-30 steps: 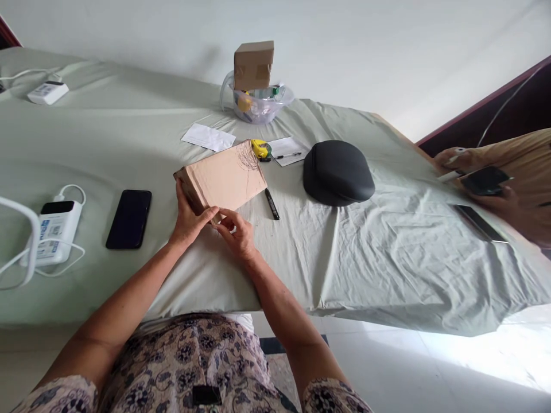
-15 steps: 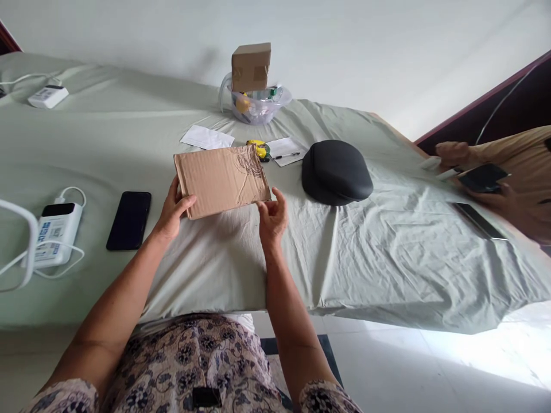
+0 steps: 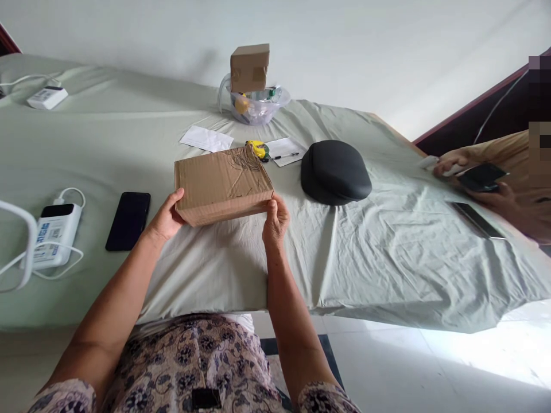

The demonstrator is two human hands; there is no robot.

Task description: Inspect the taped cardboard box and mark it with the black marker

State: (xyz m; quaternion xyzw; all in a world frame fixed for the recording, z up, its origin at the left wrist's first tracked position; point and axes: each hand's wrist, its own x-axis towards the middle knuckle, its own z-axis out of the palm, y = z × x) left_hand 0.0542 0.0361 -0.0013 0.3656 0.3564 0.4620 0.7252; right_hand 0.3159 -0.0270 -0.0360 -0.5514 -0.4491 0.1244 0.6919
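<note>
Between my two hands is a brown cardboard box (image 3: 221, 180), its top and near side facing me. Its far right corner is creased and covered with shiny tape. My left hand (image 3: 169, 215) grips the left end, thumb on the near left edge and fingers hidden beneath. At the right end, my right hand (image 3: 276, 221) presses its thumb against the near corner, its other fingers curled around the side. Just behind the box lies a yellow and green tape measure (image 3: 258, 150), partly covered by it.
A black zip case (image 3: 336, 172) stands to the right. A phone (image 3: 128, 221) and a white power bank (image 3: 58, 235) with cables lie left. Papers (image 3: 206, 139), a pen (image 3: 286, 155) and a clear basin (image 3: 258, 112) with a small carton (image 3: 249, 67) sit behind. Another person's hands (image 3: 491, 186) hold a dark device at far right.
The box has tipped so its near side now shows. My right thumb has closed onto its corner, and my left thumb has shifted to the left edge. The other person's far hand moved slightly.
</note>
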